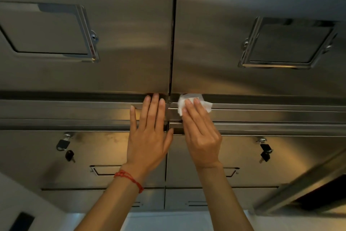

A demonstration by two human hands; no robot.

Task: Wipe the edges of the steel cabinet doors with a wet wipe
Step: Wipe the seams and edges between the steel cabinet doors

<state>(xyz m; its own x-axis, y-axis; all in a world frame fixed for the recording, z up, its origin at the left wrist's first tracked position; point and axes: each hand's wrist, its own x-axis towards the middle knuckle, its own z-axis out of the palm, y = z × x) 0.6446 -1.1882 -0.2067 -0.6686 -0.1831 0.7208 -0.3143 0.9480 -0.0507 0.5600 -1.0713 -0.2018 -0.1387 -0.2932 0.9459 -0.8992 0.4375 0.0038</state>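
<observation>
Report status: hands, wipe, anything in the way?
Left hand flat on steel, empty. Right hand pressing wet wipe at upper right door bottom edge. No obstruction.

No text, number or brand can be read anywhere in the view. The steel cabinet doors (112,43) carry no label or sign. On the frame of the left recessed handle (93,51) there is a small reddish strip, maybe a sticker, but it is too small and blurred to tell if anything is written on it. The padlock (62,144) and the keys (265,153) show no marking that can be made out. The wet wipe (182,100) is plain white, without print.
</observation>
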